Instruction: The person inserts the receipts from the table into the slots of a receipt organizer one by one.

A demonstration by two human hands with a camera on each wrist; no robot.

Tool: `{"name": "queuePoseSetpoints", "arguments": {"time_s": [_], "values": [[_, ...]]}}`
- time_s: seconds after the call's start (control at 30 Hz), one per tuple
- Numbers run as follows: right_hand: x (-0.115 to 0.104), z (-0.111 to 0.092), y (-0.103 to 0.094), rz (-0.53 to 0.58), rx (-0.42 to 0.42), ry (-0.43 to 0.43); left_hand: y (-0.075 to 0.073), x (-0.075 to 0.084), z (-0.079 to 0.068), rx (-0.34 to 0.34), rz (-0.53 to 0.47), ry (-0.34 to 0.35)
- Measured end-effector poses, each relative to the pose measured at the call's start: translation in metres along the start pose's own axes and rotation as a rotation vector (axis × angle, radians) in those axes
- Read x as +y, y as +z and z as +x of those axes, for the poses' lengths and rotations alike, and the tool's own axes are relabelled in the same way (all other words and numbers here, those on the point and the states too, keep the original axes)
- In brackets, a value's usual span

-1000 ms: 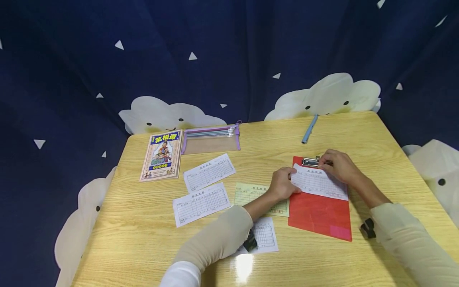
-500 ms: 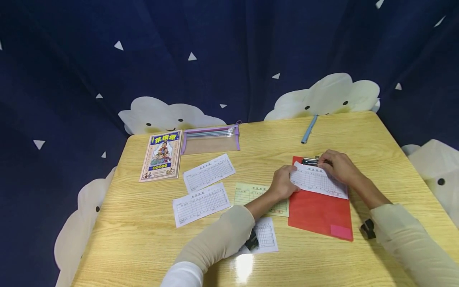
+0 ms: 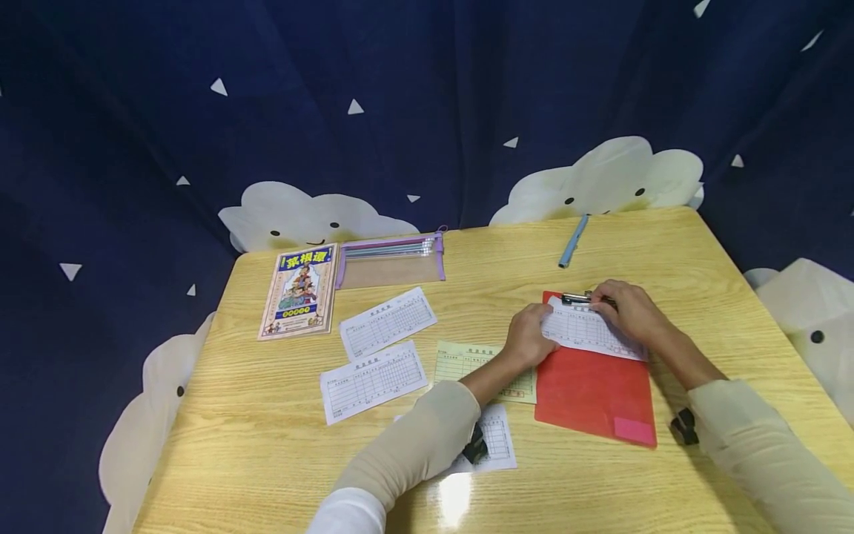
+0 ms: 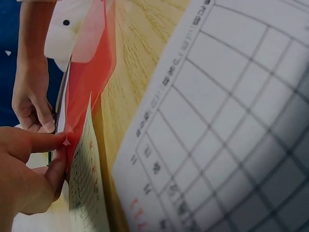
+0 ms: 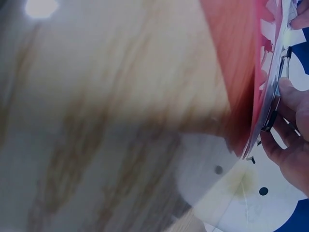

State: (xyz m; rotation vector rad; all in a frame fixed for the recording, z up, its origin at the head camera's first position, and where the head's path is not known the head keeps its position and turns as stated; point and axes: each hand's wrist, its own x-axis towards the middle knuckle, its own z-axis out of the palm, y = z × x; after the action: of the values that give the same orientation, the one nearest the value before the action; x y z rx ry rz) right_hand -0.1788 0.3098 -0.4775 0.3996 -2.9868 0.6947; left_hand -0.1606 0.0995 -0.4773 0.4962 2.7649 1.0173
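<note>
1. L hand (image 3: 528, 337): nearly closed, thumb + index pinching L edge of white form (image 3: 590, 330) w/ red board (image 3: 590, 393).
2. R hand (image 3: 627, 308): fingers curled, thumb vs. fingers gripping clip (image 3: 575, 299) at board's top edge.
3. Form: lies across upper board, top edge next to clip; can't tell if under it. Board's toward R side of bench (image 3: 233, 445).
4. L forearm (image 3: 427, 430): slants fwd + R, above green slip (image 3: 460, 361) & a loose white slip (image 3: 497, 437).
5. R forearm (image 3: 747, 430): slants fwd + L, past board's R edge.
</note>
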Motion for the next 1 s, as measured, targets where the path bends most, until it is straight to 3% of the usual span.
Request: {"name": "queuePoseSetpoints", "arguments": {"time_s": [0.23, 0.53, 0.77, 1.0], "values": [[0.0, 0.001, -0.001, -0.001, 0.008, -0.039, 0.0, 0.001, 0.004, -0.003, 0.029, -0.012], [-0.001, -0.001, 0.001, -0.019, 0.098, -0.122, 0.001, 0.002, 0.008, -0.002, 0.04, -0.005], [-0.001, -0.002, 0.002, -0.046, 0.084, -0.123, 0.0, 0.003, 0.009, -0.018, 0.072, -0.011], [-0.003, 0.002, -0.002, -0.058, 0.035, -0.073, -0.01, 0.0, 0.005, -0.025, -0.069, -0.047]]}}
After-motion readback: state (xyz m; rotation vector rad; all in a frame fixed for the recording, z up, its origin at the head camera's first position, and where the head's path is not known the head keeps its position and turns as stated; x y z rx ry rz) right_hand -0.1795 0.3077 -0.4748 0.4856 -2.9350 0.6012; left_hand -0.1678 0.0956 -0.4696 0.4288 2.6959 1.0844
